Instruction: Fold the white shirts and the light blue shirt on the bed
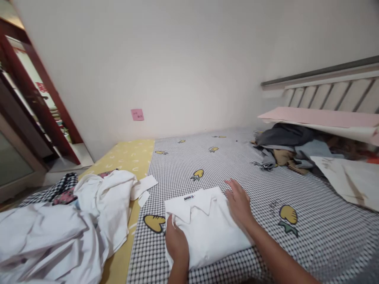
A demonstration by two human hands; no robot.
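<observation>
Two bare hands at one folded white shirt [211, 236], front upward on a checked bedsheet [180, 161], directly ahead of the camera wearer. Collar [184, 213] and neck label [188, 198] at the far edge.

Left hand [177, 242]: at the left edge, thumb just beside the collar's left point, other fingers out of sight. Cannot tell whether clamped on the fabric or merely resting. Right hand [239, 202]: along the right edge near the far corner, fingers extended and apart, not closed on anything.

Risks, in order of concern. First, a bent or creased collar point; probable cause, left thumb so close beneath, with any upward drag on the cloth. Second, a skewed outline: near edge already slanting, hands at unequal heights, hence a likely uneven pull from side to side. Third, folds slipping open: soft layers, no pin or clip in view, poor support in case of lifting by one edge only. Fourth, rucking of the bedsheet beneath, from sideways pushing.

Also noted: heap of loose white clothes [106, 201] to the left, partly on yellow cloth [124, 154]. Similar colour, hence some chance of a mix-up. Pile of dark clothes [282, 136] under a pink board [319, 116], well apart to the right; little hazard judged.
</observation>
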